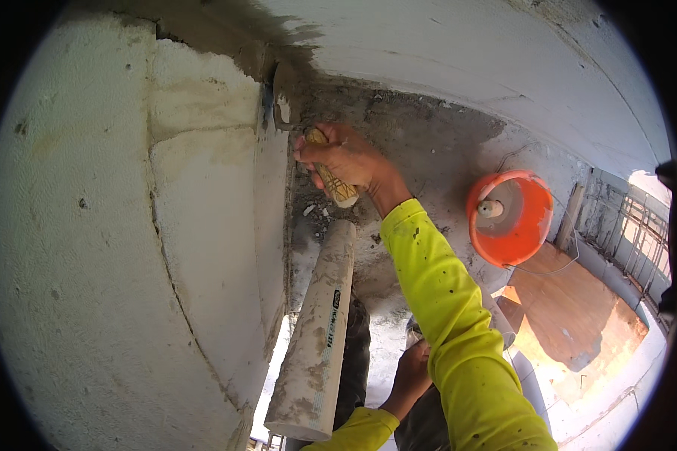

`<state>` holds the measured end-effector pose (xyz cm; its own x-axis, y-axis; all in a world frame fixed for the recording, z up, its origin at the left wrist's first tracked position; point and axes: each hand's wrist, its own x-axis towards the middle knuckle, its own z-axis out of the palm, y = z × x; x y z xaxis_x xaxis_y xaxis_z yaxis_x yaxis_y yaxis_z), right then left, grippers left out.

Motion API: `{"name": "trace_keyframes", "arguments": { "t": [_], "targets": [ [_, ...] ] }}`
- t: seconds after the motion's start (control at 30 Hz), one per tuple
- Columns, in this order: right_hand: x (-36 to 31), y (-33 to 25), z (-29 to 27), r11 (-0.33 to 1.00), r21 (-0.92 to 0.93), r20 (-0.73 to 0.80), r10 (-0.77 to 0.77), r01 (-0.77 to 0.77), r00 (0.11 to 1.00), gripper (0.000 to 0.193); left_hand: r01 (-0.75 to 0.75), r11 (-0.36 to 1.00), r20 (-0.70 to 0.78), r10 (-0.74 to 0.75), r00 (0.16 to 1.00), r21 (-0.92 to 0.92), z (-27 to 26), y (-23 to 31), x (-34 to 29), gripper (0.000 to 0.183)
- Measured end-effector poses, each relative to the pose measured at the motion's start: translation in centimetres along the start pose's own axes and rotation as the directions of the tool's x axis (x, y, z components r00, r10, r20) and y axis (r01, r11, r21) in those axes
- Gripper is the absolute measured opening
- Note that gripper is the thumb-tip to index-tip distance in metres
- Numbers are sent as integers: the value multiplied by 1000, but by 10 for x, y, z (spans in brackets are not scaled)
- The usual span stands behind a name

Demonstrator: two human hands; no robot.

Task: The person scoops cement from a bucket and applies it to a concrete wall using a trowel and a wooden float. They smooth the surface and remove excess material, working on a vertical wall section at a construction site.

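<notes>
My right hand (pixel 346 161) is wrapped around the worn, mortar-stained handle of a trowel (pixel 344 194). Its blade end points up into the corner, against the grey mortar (pixel 399 128) between the walls. Lower down, my left hand (pixel 411 373) is near my legs, partly behind my right sleeve. Its fingers are mostly hidden, so what they hold, if anything, does not show. A thick white plastic pipe (pixel 316 338), smeared with mortar, runs from below my right hand toward the lower edge.
A pale block wall (pixel 195 203) rises close on the left, and a white wall (pixel 459 45) spans the top. To the right is an orange bucket (pixel 534 214) with a pale round-ended object (pixel 490 208) in it. Beyond lie a plywood board (pixel 579 308) and metal bars (pixel 643 229).
</notes>
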<state>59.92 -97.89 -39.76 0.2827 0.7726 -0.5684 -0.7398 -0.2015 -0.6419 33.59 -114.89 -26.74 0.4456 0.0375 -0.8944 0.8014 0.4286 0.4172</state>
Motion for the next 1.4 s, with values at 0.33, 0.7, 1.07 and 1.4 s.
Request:
{"name": "trace_keyframes", "arguments": {
  "t": [0.33, 0.7, 1.07, 1.4],
  "targets": [
    [26, 26, 6, 986, -141, -72, -98, 87, 993, 30, -28, 1000, -97, 28, 995, 3, -2, -21, -2, 31],
    [55, 111, -24, 581, -798, -257, -92, -157, 962, 72, 6, 1000, -59, -7, 998, -12, -18, 8, -4, 32],
    [31, 125, -40, -30, -982, -148, -493, -187, 857, 44, 121, 990, -2, -121, 993, -73, -15, -3, 1, 33],
    [52, 120, -32, 29, -976, -205, -451, -215, 869, 51, -61, 998, -104, 63, 993, 24, -19, 8, -13, 33]
  ]
}}
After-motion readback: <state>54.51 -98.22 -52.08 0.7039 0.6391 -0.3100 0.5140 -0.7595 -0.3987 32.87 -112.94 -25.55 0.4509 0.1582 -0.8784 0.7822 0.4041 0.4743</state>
